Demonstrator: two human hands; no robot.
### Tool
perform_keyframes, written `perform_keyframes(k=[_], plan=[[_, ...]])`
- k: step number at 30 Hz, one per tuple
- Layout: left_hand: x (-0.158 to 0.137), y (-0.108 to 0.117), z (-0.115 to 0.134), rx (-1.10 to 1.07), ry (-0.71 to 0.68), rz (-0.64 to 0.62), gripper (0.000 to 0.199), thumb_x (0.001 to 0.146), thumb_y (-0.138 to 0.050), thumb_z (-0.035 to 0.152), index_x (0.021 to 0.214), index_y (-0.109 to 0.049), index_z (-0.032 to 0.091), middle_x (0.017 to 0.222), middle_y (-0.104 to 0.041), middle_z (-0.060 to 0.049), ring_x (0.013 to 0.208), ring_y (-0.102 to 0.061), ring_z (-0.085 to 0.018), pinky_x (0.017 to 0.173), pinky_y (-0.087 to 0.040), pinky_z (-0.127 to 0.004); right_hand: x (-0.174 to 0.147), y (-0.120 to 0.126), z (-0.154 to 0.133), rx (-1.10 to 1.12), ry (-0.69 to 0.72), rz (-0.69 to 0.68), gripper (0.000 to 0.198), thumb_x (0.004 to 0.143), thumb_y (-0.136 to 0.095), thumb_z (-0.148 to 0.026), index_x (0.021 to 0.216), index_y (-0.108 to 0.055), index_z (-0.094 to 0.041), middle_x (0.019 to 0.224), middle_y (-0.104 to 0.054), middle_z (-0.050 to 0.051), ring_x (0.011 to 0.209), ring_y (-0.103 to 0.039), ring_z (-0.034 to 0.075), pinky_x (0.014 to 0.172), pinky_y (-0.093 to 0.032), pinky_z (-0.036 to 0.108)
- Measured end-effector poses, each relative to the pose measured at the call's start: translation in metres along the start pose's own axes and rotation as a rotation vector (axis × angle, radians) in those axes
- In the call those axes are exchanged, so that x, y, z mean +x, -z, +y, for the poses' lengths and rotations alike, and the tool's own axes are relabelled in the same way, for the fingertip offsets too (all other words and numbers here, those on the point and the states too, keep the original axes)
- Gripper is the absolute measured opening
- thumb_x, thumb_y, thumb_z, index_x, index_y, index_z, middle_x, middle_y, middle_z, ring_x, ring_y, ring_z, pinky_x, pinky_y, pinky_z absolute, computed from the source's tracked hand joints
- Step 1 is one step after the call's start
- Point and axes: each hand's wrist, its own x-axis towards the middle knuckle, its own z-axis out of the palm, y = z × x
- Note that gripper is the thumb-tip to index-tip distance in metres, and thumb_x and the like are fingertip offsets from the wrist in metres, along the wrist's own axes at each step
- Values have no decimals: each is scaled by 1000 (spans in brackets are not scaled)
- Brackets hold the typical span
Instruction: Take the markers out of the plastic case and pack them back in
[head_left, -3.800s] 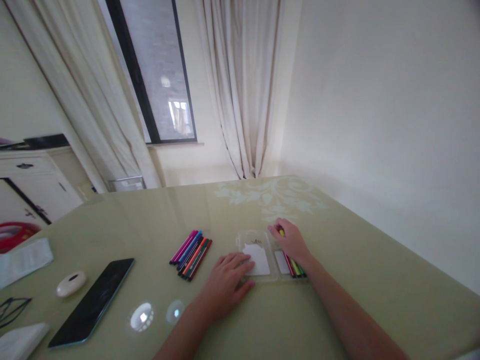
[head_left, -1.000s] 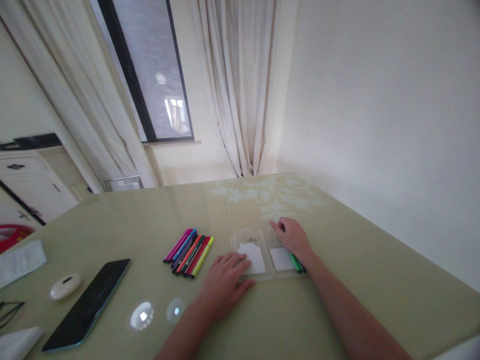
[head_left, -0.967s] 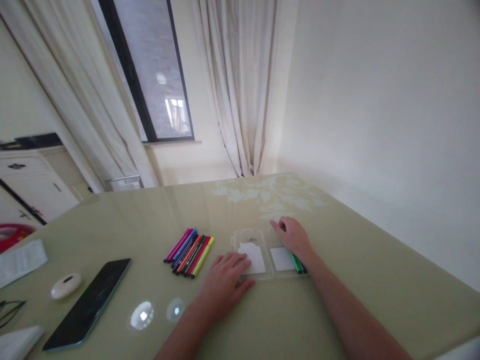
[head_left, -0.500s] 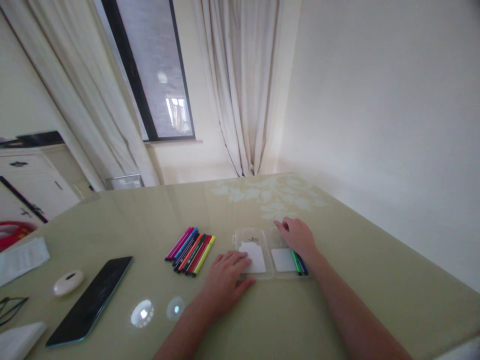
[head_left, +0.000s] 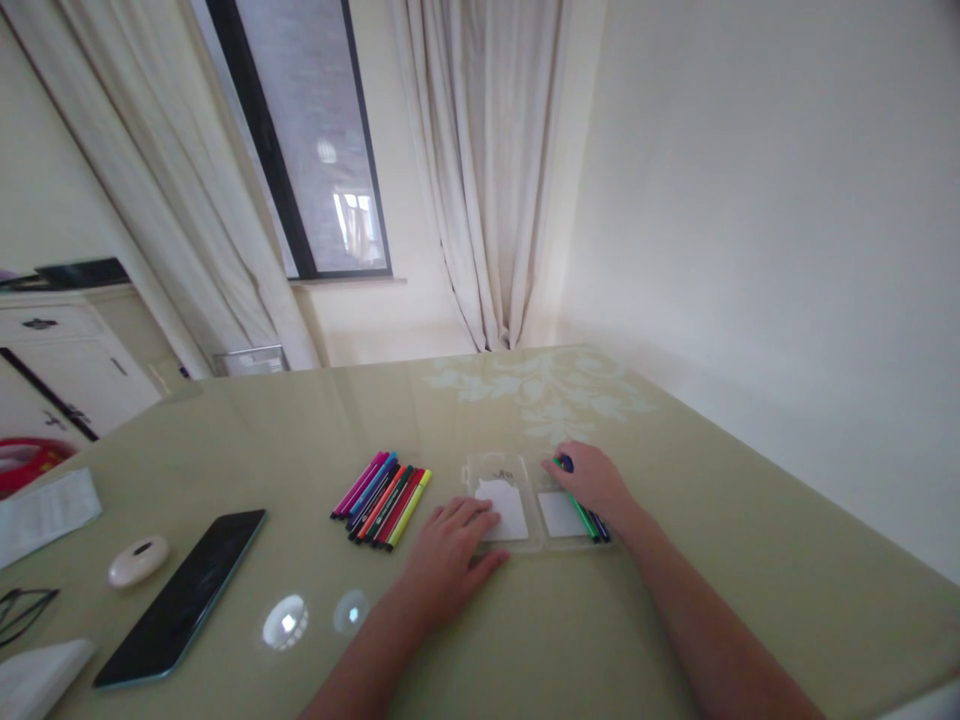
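A clear plastic case (head_left: 532,515) lies unfolded flat on the table, with white paper (head_left: 504,510) in its left half and a white card (head_left: 559,514) in its right half. My left hand (head_left: 454,550) rests with spread fingers at the case's lower left corner, fingertips on the paper's edge. Over the right half, the fingers of my right hand (head_left: 596,482) are closed around a green marker (head_left: 584,517), which slants inside the case. A dark blue marker (head_left: 601,527) lies beside it, partly hidden under the hand.
A row of coloured markers (head_left: 382,500) lies left of the case. Farther left are a black-screened tablet (head_left: 184,597), a pale oval object (head_left: 139,562), a white cloth or paper (head_left: 49,515) and glasses (head_left: 22,612). A wall (head_left: 787,250) borders the table's right side.
My right hand has shifted slightly, its fingers curling in around the markers' upper ends. The green marker now slants more to the left. My left hand stays nearly still.
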Motion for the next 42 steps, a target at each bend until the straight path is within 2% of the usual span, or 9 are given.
perform_keyframes(k=[5, 9, 19, 22, 27, 30, 34, 37, 42], plan=[[-2, -2, -1, 2, -2, 16, 38, 97, -63, 40, 133, -63, 25, 142, -63, -9, 130, -56, -27, 110, -44, -48, 3, 12, 4, 275, 16, 178, 45, 97, -48, -53, 67, -56, -21, 60, -56, 0, 60, -49, 16, 60, -32, 28], [-2, -1, 1, -1, -8, 14, 39, 98, -62, 39, 134, -62, 25, 143, -62, -8, 131, -55, -28, 111, -43, -48, 2, 27, 1, 524, -29, 331, 57, 93, -48, -68, 60, -46, -22, 56, -42, -3, 57, -42, 15, 57, -31, 28], [0, -1, 4, -9, -2, -7, 40, 98, -62, 40, 135, -61, 24, 144, -61, -8, 131, -54, -28, 112, -41, -48, -6, 35, -13, 850, -180, 501, 59, 94, -48, -70, 60, -46, -22, 58, -40, -3, 54, -39, 14, 52, -31, 27], [-1, -1, 4, -18, 4, 2, 52, 97, -60, 52, 139, -57, 21, 142, -62, -11, 129, -56, -29, 111, -42, -49, -7, 23, -27, 847, -139, 408, 60, 94, -47, -72, 61, -47, -22, 58, -42, -3, 55, -41, 14, 52, -32, 27], [0, -1, 9, 0, -63, 102, 68, 99, -49, 60, 152, -41, 19, 148, -57, -15, 135, -52, -31, 113, -39, -49, -23, -3, -70, 953, -49, 105, 57, 93, -49, -73, 65, -48, -23, 55, -43, -5, 50, -44, 13, 47, -37, 26], [2, -6, 11, 102, -50, 174, 54, 104, -46, 48, 150, -43, 20, 140, -62, -14, 129, -56, -30, 109, -43, -47, -34, -15, -88, 1115, -18, -86, 52, 91, -54, -71, 72, -52, -23, 56, -52, -5, 45, -51, 13, 44, -41, 25], [5, -14, 6, 283, 41, 186, 40, 106, -42, 25, 146, -48, 20, 117, -69, -12, 106, -66, -26, 94, -51, -40, -36, -20, -91, 1207, 35, -162, 50, 91, -56, -70, 77, -56, -22, 62, -61, -2, 53, -61, 16, 51, -49, 26], [4, -12, -3, 385, 156, 186, 44, 103, -45, 14, 147, -47, 18, 116, -68, -12, 105, -66, -26, 89, -53, -37, -30, -17, -80, 1091, 30, -61, 44, 96, -50, -63, 88, -61, -21, 78, -68, 3, 72, -67, 18, 68, -54, 30], [-4, -1, -15, 567, 395, 204, 44, 95, -42, 1, 134, -59, 14, 121, -64, -15, 109, -62, -27, 90, -53, -38, -24, -13, -57, 530, 92, 84, 19, 90, -65, -35, 103, -67, -21, 110, -69, 9, 106, -62, 25, 95, -47, 38]])
